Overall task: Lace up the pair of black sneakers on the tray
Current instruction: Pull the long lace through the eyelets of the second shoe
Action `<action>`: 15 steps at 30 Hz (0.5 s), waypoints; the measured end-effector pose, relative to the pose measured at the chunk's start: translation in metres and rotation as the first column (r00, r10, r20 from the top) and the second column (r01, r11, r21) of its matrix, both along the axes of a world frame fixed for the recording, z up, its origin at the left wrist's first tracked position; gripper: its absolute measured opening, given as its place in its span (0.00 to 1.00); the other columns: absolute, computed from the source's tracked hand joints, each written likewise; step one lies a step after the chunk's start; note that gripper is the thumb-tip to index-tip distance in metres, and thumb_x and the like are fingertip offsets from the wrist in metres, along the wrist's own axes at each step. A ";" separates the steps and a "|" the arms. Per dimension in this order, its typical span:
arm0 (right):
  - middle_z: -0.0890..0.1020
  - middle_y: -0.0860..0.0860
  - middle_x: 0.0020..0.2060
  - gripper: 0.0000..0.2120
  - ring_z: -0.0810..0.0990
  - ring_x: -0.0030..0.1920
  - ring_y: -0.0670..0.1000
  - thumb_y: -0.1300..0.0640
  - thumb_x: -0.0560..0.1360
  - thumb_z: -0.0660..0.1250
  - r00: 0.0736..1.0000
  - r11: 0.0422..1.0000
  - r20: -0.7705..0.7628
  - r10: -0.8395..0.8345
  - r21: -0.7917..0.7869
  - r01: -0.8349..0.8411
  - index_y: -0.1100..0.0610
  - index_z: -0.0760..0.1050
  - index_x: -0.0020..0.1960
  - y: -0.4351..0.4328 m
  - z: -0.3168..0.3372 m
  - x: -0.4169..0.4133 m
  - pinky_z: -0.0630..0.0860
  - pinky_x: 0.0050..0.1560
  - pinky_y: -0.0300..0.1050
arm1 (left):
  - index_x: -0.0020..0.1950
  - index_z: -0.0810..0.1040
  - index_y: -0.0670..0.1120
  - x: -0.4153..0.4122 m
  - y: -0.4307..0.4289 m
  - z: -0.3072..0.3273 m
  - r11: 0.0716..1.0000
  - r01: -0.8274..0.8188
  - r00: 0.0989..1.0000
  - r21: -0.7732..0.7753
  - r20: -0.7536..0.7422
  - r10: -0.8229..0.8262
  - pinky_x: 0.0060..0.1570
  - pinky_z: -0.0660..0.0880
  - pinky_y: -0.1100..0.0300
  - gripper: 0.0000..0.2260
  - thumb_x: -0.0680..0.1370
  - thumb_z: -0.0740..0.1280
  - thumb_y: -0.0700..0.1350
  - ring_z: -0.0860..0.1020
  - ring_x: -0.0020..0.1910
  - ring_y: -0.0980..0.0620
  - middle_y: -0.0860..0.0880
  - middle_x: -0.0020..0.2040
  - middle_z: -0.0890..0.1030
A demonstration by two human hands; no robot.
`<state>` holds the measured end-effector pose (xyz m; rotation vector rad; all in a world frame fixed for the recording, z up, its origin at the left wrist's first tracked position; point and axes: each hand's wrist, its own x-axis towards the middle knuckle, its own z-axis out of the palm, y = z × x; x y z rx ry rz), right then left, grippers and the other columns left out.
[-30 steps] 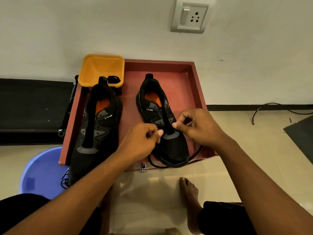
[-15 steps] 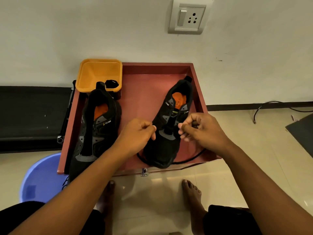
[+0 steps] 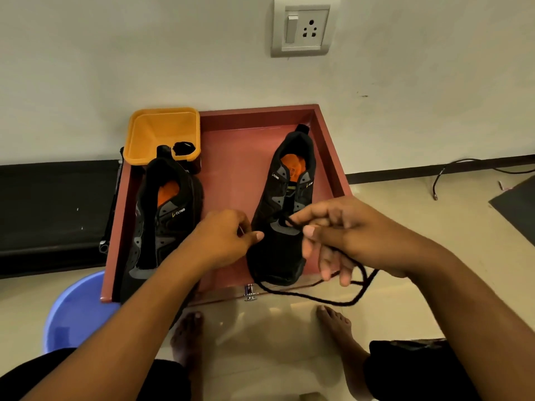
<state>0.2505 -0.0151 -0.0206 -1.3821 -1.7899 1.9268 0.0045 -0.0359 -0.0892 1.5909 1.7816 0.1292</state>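
Both left hand (image 3: 223,241) and right hand (image 3: 350,235) pinch lace (image 3: 293,223) over sneaker (image 3: 275,256).

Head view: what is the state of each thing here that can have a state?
right sneaker, laced at the lowest eyelets only, upper eyelets empty
left sneaker, no lace showing in its eyelets
lace, slack, looping over the near edge of the tray
right hand, pinches the lace
left hand, fingers curled beside the right sneaker, grip hidden
wall socket, nothing plugged in
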 end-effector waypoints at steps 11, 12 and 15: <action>0.88 0.54 0.39 0.05 0.83 0.33 0.51 0.59 0.79 0.73 0.991 0.971 0.084 -0.106 0.224 0.085 0.59 0.84 0.52 0.012 -0.018 0.007 0.80 0.30 0.42 | 0.46 0.86 0.51 0.000 0.006 -0.005 0.925 0.001 0.983 0.381 0.171 -0.072 0.58 0.77 0.47 0.05 0.74 0.78 0.50 0.79 0.54 0.55 0.56 0.51 0.82; 0.87 0.54 0.38 0.05 0.82 0.32 0.50 0.58 0.78 0.73 0.988 0.966 0.092 -0.122 0.238 0.097 0.60 0.84 0.50 0.014 -0.019 0.010 0.80 0.31 0.42 | 0.48 0.85 0.54 -0.004 0.005 -0.005 0.930 0.016 0.984 0.368 0.160 -0.081 0.61 0.76 0.47 0.06 0.73 0.79 0.50 0.78 0.57 0.55 0.57 0.53 0.81; 0.87 0.55 0.38 0.05 0.82 0.32 0.50 0.58 0.78 0.73 0.988 0.962 0.028 -0.150 0.236 0.139 0.60 0.84 0.50 0.016 -0.023 0.003 0.79 0.30 0.41 | 0.57 0.83 0.59 0.002 0.000 0.004 0.912 0.084 0.962 0.402 0.205 -0.179 0.64 0.71 0.53 0.14 0.72 0.79 0.53 0.74 0.61 0.56 0.61 0.57 0.79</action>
